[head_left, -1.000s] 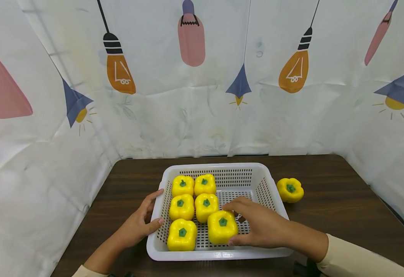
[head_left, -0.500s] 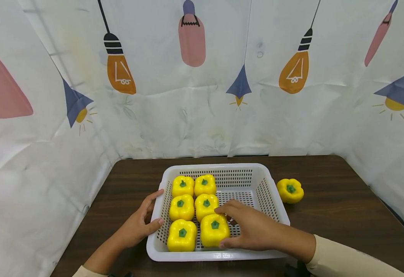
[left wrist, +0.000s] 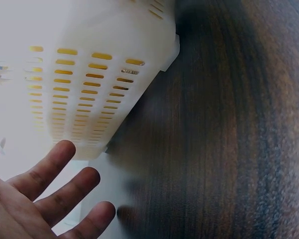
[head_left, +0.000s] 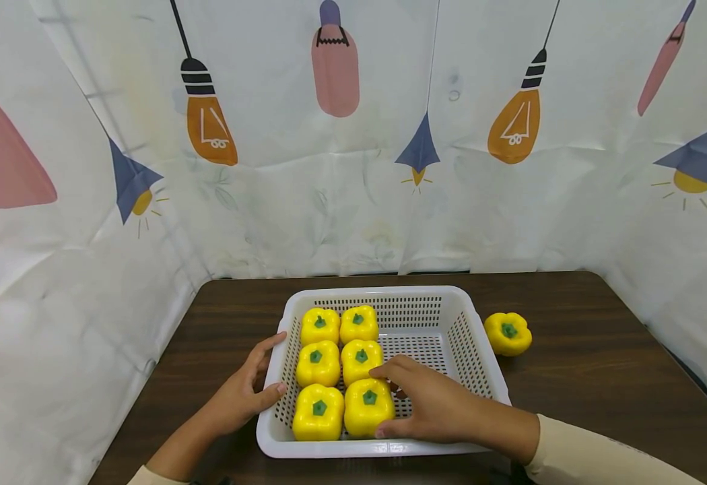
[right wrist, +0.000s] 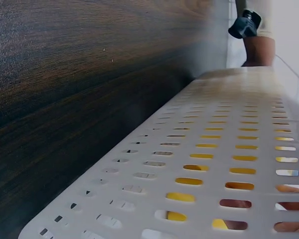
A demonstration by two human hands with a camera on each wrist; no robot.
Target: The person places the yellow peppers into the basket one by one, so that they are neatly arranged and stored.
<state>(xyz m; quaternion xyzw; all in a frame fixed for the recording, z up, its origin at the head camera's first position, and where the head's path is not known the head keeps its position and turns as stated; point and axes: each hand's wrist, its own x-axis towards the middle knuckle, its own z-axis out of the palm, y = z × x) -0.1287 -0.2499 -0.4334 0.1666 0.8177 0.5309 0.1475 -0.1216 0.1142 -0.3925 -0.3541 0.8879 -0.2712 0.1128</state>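
In the head view, a white perforated plastic basket [head_left: 450, 441] stands on the table with several yellow bell peppers in two columns on its left side. My right hand [head_left: 438, 404] reaches over the near side and holds the front yellow bell pepper [head_left: 367, 414] between thumb and fingers, at the near end of the second column. To its left sits another bell pepper [head_left: 317, 421]. My left hand [head_left: 238, 401] rests its thumb and a fingertip on the basket's left rim. The left wrist view shows its other fingers [left wrist: 65, 186] extended beside the basket wall.
One more yellow bell pepper [head_left: 508, 334] lies on the dark wooden table [head_left: 590, 364], outside the basket's right side. Inside, the basket's right part shows bare slotted floor. A white patterned cloth [head_left: 353, 209] hangs behind and around the table.
My right hand has moved left with the front bell pepper, bringing it close beside the near-left pepper. The left hand and the basket have stayed in place.
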